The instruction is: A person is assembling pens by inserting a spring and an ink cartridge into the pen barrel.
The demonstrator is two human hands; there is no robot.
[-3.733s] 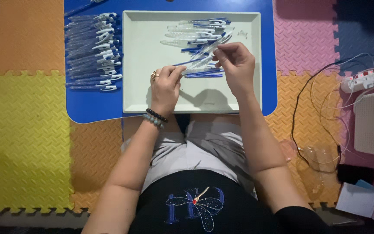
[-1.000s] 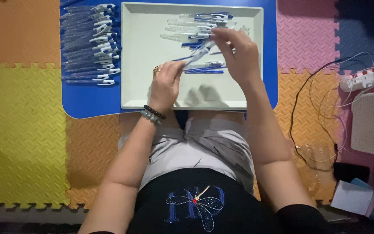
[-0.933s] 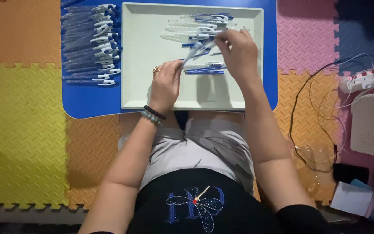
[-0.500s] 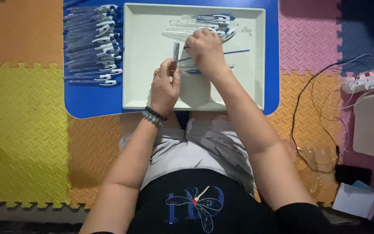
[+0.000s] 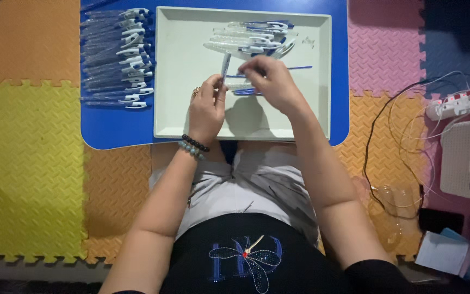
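Row of finished pens on blue board, coloured foam mats, power strip, tangled cables

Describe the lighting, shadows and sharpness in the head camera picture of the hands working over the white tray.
Head view: light falls from above, so the left hand and right hand throw a soft grey shadow on the white tray; the tray is bright but shows no harsh glare; the pen barrel in the fingers is slightly blurred; the lower edge is dim.

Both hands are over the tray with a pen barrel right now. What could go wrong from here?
The left hand pinches the clear pen barrel upright by one end; it may slip into the pile of pen parts. The right hand hides what it holds. The thin blue refill could roll across the white tray.
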